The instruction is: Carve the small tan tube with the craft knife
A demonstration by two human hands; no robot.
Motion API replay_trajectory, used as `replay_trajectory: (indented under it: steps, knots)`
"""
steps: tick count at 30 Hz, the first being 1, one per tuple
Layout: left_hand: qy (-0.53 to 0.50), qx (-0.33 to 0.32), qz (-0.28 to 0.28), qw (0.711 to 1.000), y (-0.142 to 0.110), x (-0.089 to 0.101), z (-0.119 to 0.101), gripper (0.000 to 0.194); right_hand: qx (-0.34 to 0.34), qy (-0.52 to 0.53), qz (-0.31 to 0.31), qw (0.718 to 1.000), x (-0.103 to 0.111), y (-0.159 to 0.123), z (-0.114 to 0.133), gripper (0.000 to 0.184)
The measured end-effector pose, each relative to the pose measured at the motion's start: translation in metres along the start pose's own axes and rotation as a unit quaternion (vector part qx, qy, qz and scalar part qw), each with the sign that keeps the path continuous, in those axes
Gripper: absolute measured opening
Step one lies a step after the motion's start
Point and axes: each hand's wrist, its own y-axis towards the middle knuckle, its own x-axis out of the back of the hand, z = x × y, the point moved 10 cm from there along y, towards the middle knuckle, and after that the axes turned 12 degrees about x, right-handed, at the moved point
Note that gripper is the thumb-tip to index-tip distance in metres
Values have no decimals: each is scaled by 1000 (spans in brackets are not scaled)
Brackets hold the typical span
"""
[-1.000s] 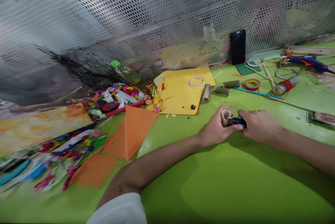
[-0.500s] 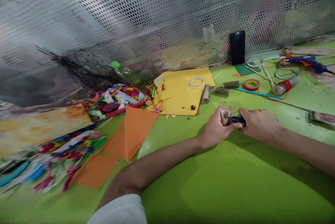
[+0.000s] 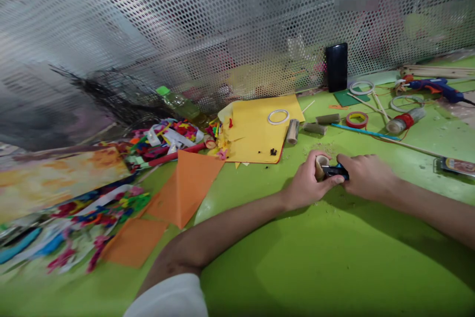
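The left hand (image 3: 306, 184) grips a hollow tube (image 3: 319, 172) over the counter (image 3: 289, 267); the right hand (image 3: 367, 173) holds a cutter (image 3: 337, 171) at its mouth. Excess force could cause slippage, cutting the adjacent left thumb (image 3: 335, 180).

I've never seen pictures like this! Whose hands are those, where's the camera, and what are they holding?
No robot here: these are a person's own bare hands. Every picture comes from one camera worn on the head, looking forward and down. The left hand holds a short hollow tube; the right hand holds a dark tool with its tip at the tube's opening. On the green table lie orange paper, yellow paper, a blue glue gun and more short tubes.
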Motion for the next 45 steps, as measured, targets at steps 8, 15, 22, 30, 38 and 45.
replay_trajectory:
  steps: [8, 15, 22, 30, 38, 45]
  knots:
    - [13, 15, -15, 1000, -1, 3, 7, 54, 12, 6, -12, 1000, 1, -1, 2, 25]
    - [11, 40, -22, 999, 1, 4, 10, 56, -5, -1, -5, 1000, -1, -1, -1, 29]
    - [-13, 67, -28, 997, 2, 5, 12, 57, -19, -2, -12, 1000, -1, -1, -3, 27]
    - [-40, 83, -30, 995, 2, 6, 14, 56, -25, -8, -20, 999, 0, -2, -5, 26]
    - [-70, 74, -32, 994, 5, 8, 14, 55, -52, 6, -16, 999, 3, -2, -11, 27]
    - [-74, 35, 21, 996, 0, -2, 1, 52, -2, 0, -9, 1000, 2, -1, 0, 29]
